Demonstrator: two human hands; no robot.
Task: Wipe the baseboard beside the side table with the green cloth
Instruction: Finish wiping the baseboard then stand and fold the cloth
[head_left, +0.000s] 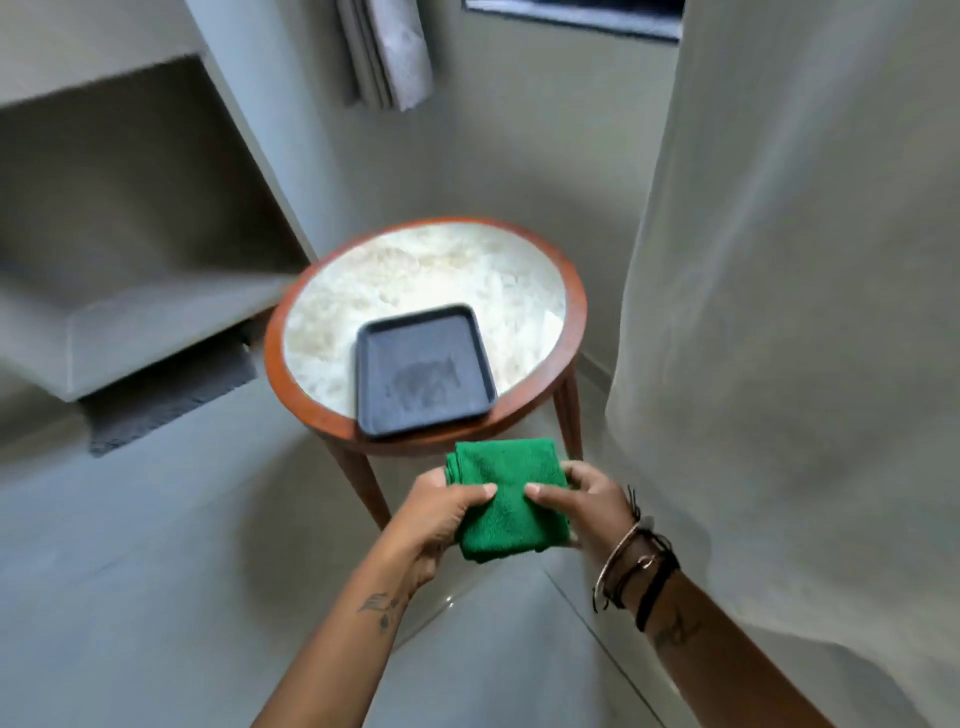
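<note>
A folded green cloth (506, 499) is held in the air just in front of the round side table (306, 410). My left hand (441, 512) grips its left edge, thumb on top. My right hand (589, 501) grips its right edge the same way. The table has a wooden rim, wooden legs and a pale stone top. A strip of baseboard (595, 366) shows low on the wall to the right of the table, partly hidden behind a table leg and the curtain.
A black tray (423, 371) lies on the table's near side. A tall pale curtain (779, 312) hangs at the right. A built-in ledge (156, 332) with a dark mat (166, 400) under it stands at the left. Grey tiled floor (182, 571) lies below.
</note>
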